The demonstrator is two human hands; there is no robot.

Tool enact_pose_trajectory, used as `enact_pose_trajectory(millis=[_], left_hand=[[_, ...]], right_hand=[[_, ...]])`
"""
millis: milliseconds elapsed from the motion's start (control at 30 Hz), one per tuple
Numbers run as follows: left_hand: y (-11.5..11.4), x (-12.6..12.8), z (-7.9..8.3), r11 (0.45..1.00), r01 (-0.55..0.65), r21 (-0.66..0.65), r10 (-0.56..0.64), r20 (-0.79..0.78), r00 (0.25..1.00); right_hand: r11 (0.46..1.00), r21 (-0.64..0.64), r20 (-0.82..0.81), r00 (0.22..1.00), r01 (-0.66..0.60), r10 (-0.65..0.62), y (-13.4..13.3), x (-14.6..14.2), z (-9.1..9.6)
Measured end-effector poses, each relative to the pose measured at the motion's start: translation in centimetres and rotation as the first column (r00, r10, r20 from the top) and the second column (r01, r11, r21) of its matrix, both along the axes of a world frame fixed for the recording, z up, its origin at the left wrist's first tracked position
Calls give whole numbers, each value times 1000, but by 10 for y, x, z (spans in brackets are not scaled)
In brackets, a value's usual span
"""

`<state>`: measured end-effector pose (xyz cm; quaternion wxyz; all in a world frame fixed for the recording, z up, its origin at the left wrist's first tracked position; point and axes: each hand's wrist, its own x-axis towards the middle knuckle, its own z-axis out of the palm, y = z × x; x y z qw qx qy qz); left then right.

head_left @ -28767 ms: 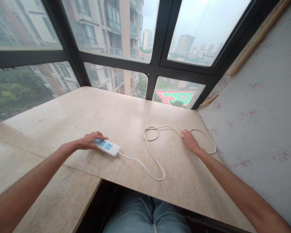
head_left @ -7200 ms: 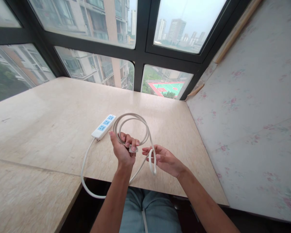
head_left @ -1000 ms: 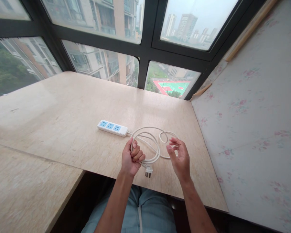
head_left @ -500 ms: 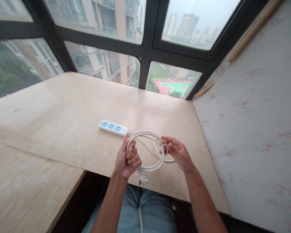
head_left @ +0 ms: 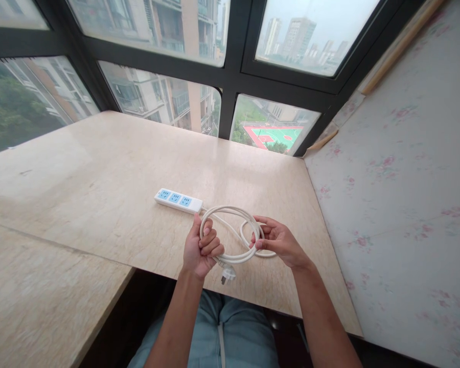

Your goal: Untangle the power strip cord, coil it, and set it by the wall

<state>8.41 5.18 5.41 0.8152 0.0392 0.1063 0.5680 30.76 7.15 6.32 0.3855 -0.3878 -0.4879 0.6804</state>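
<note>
A white power strip (head_left: 178, 200) with blue sockets lies on the beige marble table (head_left: 99, 174). Its white cord (head_left: 235, 212) is gathered in loops just above the table, near the front edge. My left hand (head_left: 201, 248) is closed in a fist round the left side of the loops, and the white plug (head_left: 228, 274) hangs just below it. My right hand (head_left: 278, 240) pinches the right side of the loops between thumb and fingers. One smaller loop of the cord rests on the table beside my right hand.
Dark-framed windows (head_left: 230, 76) run along the far side of the table. A flowered wall (head_left: 398, 179) closes off the right. A second marble slab (head_left: 42, 301) sits lower at the left. My knees in light jeans (head_left: 222, 332) are under the table's front edge.
Over the last second my right hand has closed on the right side of the loops, having been open beside them. My left hand has kept its grip; the coil has tightened.
</note>
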Motion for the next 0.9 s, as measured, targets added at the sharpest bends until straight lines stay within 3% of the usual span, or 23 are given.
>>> enact_pose_trajectory(millis=[300, 533, 733, 900], left_hand=[[-1, 7, 3, 999, 4, -36, -6, -32, 999], [0, 14, -2, 985, -129, -113, 115, -122, 986], [-1, 15, -4, 974, -216, -72, 207, -122, 971], [4, 12, -3, 959, -273, -82, 262, -121, 957]], right_hand=[[982, 19, 50, 981, 188, -189, 1, -4, 4], [964, 39, 122, 957, 262, -265, -1, -10, 12], [978, -8, 75, 975, 209, -208, -1, -13, 8], [1000, 14, -21, 1000, 10, -10, -10, -20, 8]])
